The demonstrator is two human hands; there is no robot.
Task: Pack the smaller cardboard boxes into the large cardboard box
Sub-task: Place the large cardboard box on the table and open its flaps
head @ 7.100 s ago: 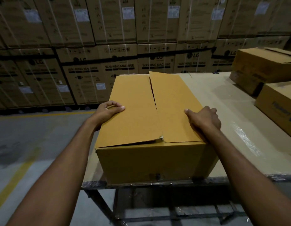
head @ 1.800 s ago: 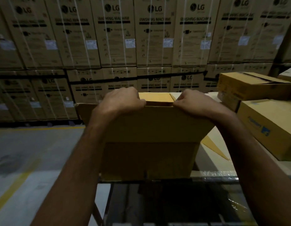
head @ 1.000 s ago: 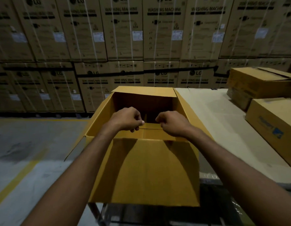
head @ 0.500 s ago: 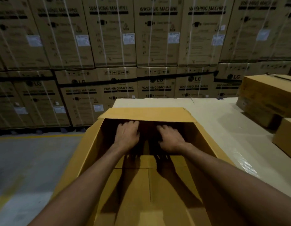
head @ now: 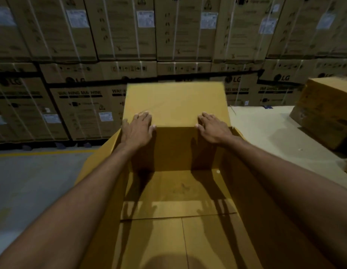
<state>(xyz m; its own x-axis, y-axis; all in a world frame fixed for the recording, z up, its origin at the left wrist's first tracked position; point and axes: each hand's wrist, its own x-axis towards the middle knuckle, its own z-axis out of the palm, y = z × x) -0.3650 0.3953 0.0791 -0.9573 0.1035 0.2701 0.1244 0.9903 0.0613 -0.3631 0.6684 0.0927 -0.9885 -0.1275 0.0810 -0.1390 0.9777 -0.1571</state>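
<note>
Strapped cartons wall off 12 o'clock. The big box stands open from centre to 6 o'clock on the counter, with nothing inside. A small box waits at 3 o'clock, well apart. The left hand and right hand press flat on the far flap, fingers straight, each grip holding nothing. Released, that flap may spring back over the opening. The bottom seam looks untaped, perhaps, and could sag under load.

Dim warehouse light falls from behind the camera, throwing long arm shadows into the large cardboard box; edges bow, details blur.
</note>
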